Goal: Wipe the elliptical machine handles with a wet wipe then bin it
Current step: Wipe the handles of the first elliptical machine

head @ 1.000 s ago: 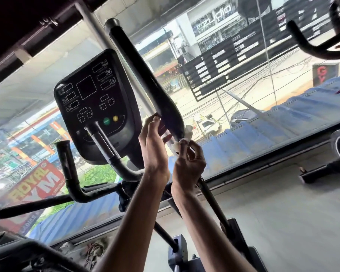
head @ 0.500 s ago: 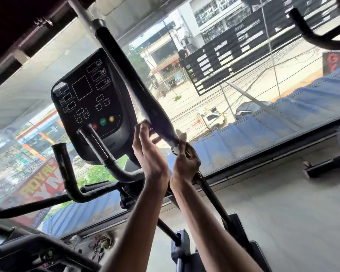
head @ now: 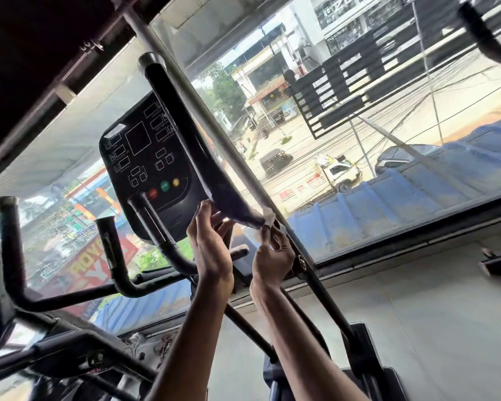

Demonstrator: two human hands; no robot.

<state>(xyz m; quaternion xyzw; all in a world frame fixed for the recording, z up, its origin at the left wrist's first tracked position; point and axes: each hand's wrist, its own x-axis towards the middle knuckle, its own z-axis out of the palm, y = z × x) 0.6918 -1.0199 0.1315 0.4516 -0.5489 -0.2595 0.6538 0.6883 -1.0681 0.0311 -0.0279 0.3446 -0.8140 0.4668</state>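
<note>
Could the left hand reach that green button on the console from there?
Probably yes: the left hand is raised close beside the green button, with nothing crossing the gap.

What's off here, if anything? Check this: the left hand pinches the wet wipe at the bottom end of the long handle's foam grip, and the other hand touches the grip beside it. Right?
One thing is wrong: the hands are swapped. The head view shows the right hand pinching the wet wipe at the bottom end of the long handle's foam grip. The left hand touches the grip beside it.
</note>
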